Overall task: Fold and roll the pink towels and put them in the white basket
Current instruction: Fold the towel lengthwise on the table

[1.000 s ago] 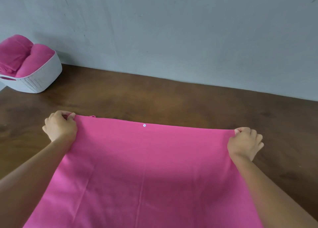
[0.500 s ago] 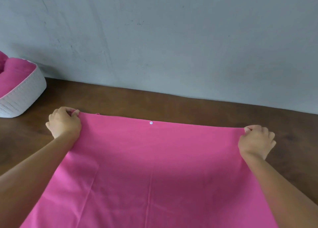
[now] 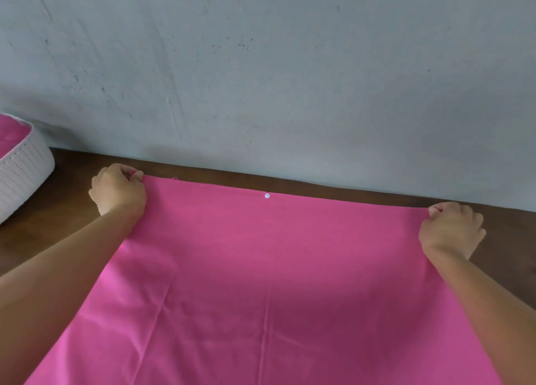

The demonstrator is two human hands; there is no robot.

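From the head view, a dark brown wooden tabletop [image 3: 72, 225] runs up to a grey, scuffed plaster wall [image 3: 290, 79], meeting it along a line that slopes down toward the right. A pink towel [image 3: 261, 283] lies spread flat across the tabletop, with its far edge close to the wall and its near part running out of the bottom of the picture; faint fold creases cross it. A small white round snap [image 3: 267, 195] sits at the middle of the far edge. No writing or label can be read anywhere.

The left hand [image 3: 117, 188] pinches the far left corner of the towel, fingers curled over the edge. The right hand [image 3: 451, 228] grips the far right corner the same way. Both forearms reach in from the bottom corners.

A white basket [image 3: 23, 169] stands at the left edge against the wall, partly cut off, with pink cloth [image 3: 13, 132] inside. Bare wood shows between basket and towel, and on the right beyond the towel.
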